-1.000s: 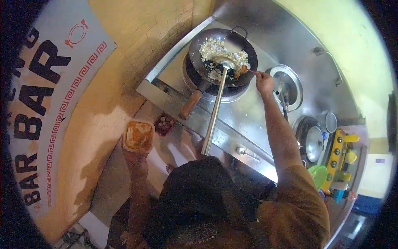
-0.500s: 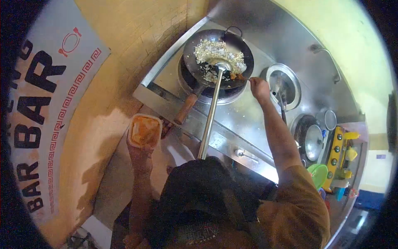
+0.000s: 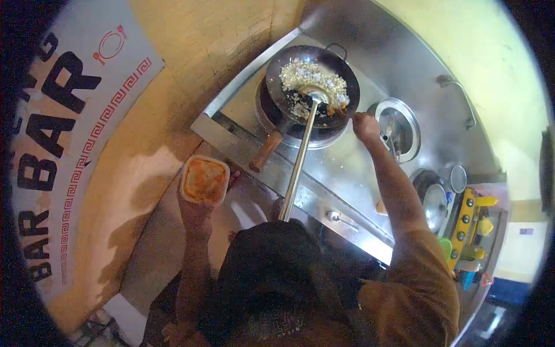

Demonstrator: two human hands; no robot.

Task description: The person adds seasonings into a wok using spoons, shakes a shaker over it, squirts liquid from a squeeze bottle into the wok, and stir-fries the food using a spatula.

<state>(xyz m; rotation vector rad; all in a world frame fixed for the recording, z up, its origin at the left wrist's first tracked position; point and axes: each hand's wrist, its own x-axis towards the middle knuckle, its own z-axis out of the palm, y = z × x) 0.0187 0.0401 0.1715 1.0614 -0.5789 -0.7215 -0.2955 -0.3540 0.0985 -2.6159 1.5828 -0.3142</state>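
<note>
My left hand (image 3: 196,214) is closed around a clear plastic tub (image 3: 184,194) of orange-red paste (image 3: 206,179), held to the left of the stove. At the wok's right rim is my right hand (image 3: 365,128), fingers pinched on a thin spoon that barely shows. A dab of orange paste (image 3: 336,109) sits by the spoon's tip, against the white rice-like food (image 3: 312,75) in the dark wok (image 3: 280,95). A long-handled metal ladle (image 3: 303,147) rests with its bowl in the wok and its handle pointing toward my body.
The wok's wooden handle (image 3: 266,151) points down-left over the steel counter's edge. To the right are a round metal pot (image 3: 414,139) with utensils inside, a lidded pan (image 3: 435,207), and a yellow rack (image 3: 464,220) with bottles. A printed banner (image 3: 110,87) hangs on the left.
The view has shifted slightly. My right hand has moved a little closer to the wok, and the orange paste now lies against the white food. My left hand still holds the tub.
</note>
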